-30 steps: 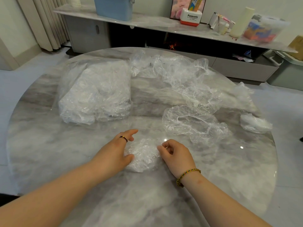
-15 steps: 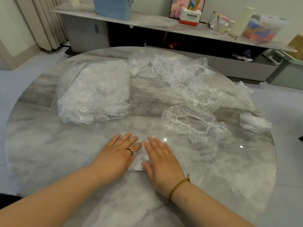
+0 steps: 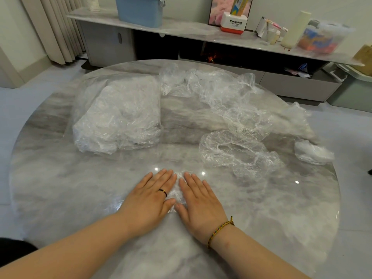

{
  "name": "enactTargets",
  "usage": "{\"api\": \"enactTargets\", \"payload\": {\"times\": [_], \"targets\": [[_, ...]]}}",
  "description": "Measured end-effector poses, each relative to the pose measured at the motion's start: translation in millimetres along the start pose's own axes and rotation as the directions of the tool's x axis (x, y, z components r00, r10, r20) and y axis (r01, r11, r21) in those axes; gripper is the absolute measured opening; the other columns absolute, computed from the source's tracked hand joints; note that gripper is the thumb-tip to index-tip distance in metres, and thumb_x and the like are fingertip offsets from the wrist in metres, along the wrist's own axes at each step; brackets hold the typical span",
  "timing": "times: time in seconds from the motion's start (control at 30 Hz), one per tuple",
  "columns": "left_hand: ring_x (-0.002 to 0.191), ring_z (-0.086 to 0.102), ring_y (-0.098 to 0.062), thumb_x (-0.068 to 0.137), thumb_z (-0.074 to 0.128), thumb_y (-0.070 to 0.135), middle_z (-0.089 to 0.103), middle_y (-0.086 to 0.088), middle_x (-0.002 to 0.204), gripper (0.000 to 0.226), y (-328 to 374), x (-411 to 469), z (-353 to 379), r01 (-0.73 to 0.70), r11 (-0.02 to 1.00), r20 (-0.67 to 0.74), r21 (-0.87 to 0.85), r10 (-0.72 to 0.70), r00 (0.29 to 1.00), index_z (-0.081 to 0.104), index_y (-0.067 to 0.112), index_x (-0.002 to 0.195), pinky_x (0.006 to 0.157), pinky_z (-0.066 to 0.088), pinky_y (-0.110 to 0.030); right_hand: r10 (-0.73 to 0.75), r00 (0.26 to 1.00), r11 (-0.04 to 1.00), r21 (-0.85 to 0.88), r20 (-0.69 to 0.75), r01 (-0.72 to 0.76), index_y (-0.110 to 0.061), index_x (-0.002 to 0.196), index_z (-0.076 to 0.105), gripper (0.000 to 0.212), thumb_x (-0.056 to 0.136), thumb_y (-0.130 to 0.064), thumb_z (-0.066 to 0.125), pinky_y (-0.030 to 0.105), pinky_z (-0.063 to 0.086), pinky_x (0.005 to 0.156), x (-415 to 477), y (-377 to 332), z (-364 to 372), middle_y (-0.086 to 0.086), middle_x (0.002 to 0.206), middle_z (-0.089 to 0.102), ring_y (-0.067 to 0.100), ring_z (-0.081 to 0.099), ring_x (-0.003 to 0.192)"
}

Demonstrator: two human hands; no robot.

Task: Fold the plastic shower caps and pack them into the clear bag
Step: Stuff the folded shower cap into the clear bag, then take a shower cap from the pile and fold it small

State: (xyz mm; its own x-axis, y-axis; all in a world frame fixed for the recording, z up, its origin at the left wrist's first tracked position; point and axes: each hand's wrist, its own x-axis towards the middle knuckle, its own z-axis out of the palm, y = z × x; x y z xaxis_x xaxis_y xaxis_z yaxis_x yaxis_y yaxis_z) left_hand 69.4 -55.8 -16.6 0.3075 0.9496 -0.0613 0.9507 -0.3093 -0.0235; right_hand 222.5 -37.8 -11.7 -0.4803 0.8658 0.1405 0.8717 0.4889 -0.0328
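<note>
- A round table of glossy grey-and-white marble [image 3: 60,188] fills most of the frame.
- A long, low grey sideboard with a marble top [image 3: 191,31] runs across the top of the frame behind the table.
- A clear plastic bag stuffed with crumpled white film [image 3: 118,115] lies on the table at the upper left of centre.
- A heap of loose, transparent plastic shower caps [image 3: 227,93] trails from the top centre of the table toward the right, just beside the bag's far corner.
- One spread-out transparent cap with a gathered elastic rim [image 3: 231,152] lies right of centre, touching the near end of the heap.
- A pale blue plastic bin [image 3: 141,11] stands on the sideboard at the upper left.
- The left hand [image 3: 150,200] lies flat at lower centre, fingers straight and close together, pressing down on a folded cap.
- The right hand [image 3: 201,202] lies flat just beside it in the same way, pressing on the same cap.
- A small white wad of folded plastic [image 3: 311,152] sits near the table's right edge, apart from the heap.
- A white-and-red Panasonic box [image 3: 233,24] stands on the sideboard at top centre.
- The small folded shower cap [image 3: 175,190] shows only as a crinkled strip between the two hands.
- A braided yellow bracelet [image 3: 219,230] circles the right wrist.
- A thin dark ring [image 3: 162,191] sits on a left finger.
</note>
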Motion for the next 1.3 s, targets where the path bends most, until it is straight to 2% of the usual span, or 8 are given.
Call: {"api": "enactTargets", "payload": {"times": [0.2, 0.43, 0.6, 0.73, 0.8, 0.93, 1.13, 1.3], "targets": [[0.105, 0.064, -0.016, 0.099, 0.000, 0.040, 0.066, -0.003, 0.114, 0.074, 1.2, 2.5, 1.5, -0.030, 1.000, -0.017, -0.004, 0.030, 0.999, 0.068, 0.011, 0.110, 0.104, 0.010, -0.026, 0.021, 0.999, 0.999, 0.025, 0.025, -0.022, -0.013, 0.117, 0.043, 0.057, 0.098, -0.039, -0.004, 0.027, 0.011, 0.106, -3.7, -1.0, 4.6, 0.002, 0.116, 0.066, 0.014, 0.063, 0.107], [0.108, 0.062, -0.016, 0.098, -0.003, 0.043, 0.064, -0.004, 0.118, 0.078, 2.4, -0.9, -2.9, -0.036, 0.999, 0.073, -0.041, 0.039, 0.997, 0.065, 0.009, 0.113, 0.105, 0.008, -0.025, -0.003, 0.992, 1.000, -0.007, 0.127, 0.004, -0.012, 0.107, 0.069, 0.078, 0.098, -0.036, -0.004, 0.028, 0.011, 0.105, -3.9, -2.7, -1.1, 0.004, 0.115, 0.066, 0.015, 0.063, 0.106], [0.135, -0.017, 0.000, 0.054, -0.020, 0.065, -0.015, 0.010, 0.151, 0.106, 0.2, 3.5, -12.0, 0.042, 0.973, 0.044, -0.226, -0.033, 0.998, -0.001, 0.019, 0.148, 0.098, -0.020, -0.012, -0.030, 0.994, 0.999, 0.018, 0.105, 0.028, -0.015, 0.104, 0.071, 0.055, 0.090, -0.040, 0.024, 0.028, 0.016, 0.104, -2.8, -1.0, -0.1, 0.002, 0.113, 0.067, 0.014, 0.064, 0.105], [0.138, 0.018, -0.008, 0.087, 0.037, 0.059, 0.021, 0.008, 0.151, 0.069, -6.5, 5.2, -28.1, 0.164, 0.845, -0.048, -0.509, -0.218, 0.975, 0.022, 0.024, 0.145, 0.106, 0.009, -0.011, -0.023, 0.999, 0.968, 0.250, -0.029, 0.029, -0.022, 0.089, 0.072, 0.039, 0.076, -0.038, 0.039, 0.030, 0.054, 0.078, 2.1, 6.8, -9.4, 0.000, 0.101, 0.071, 0.017, 0.069, 0.091], [0.133, 0.027, -0.011, 0.085, 0.057, 0.047, 0.031, 0.006, 0.146, 0.074, -9.6, 4.8, -32.9, 0.231, 0.811, -0.044, -0.538, -0.300, 0.953, 0.022, 0.023, 0.145, 0.106, 0.019, -0.018, 0.043, 0.998, 0.919, 0.394, -0.035, -0.026, -0.016, 0.091, 0.071, 0.039, 0.076, -0.037, 0.041, 0.026, 0.048, 0.076, 7.7, 12.9, -17.6, 0.002, 0.100, 0.069, 0.021, 0.067, 0.090], [0.125, 0.039, -0.014, 0.079, 0.063, 0.050, 0.044, 0.004, 0.134, 0.074, -14.6, 7.8, -38.5, 0.339, 0.854, 0.120, -0.394, -0.317, 0.941, 0.031, 0.021, 0.140, 0.099, 0.030, -0.022, 0.062, 0.997, 0.906, 0.417, 0.041, -0.073, -0.018, 0.128, 0.049, 0.044, 0.089, -0.038, 0.047, 0.011, 0.017, 0.096, 12.2, 28.2, -24.1, -0.006, 0.133, 0.044, 0.011, 0.037, 0.125], [0.101, 0.048, -0.015, 0.082, 0.060, 0.049, 0.050, 0.010, 0.088, 0.028, -12.3, 8.4, -46.4, 0.328, 0.878, 0.215, -0.348, -0.266, 0.940, 0.049, 0.023, 0.087, 0.078, 0.031, -0.022, 0.070, 0.995, 0.901, 0.423, 0.066, -0.091, -0.023, 0.136, 0.037, 0.048, 0.091, -0.032, 0.052, 0.013, 0.016, 0.103, 12.1, 29.4, -25.6, -0.010, 0.138, 0.037, 0.007, 0.030, 0.128], [0.057, 0.036, -0.005, 0.080, 0.069, 0.030, 0.034, 0.010, 0.063, 0.044, -15.5, 6.0, -55.6, 0.310, 0.750, 0.187, -0.584, -0.247, 0.951, 0.030, 0.023, 0.060, 0.048, 0.025, -0.016, 0.108, 0.994, 0.801, 0.593, -0.005, -0.084, -0.018, 0.136, 0.038, 0.055, 0.087, -0.037, 0.055, 0.016, 0.019, 0.111, 14.4, 25.5, -30.6, -0.009, 0.139, 0.035, 0.001, 0.027, 0.128]]}}
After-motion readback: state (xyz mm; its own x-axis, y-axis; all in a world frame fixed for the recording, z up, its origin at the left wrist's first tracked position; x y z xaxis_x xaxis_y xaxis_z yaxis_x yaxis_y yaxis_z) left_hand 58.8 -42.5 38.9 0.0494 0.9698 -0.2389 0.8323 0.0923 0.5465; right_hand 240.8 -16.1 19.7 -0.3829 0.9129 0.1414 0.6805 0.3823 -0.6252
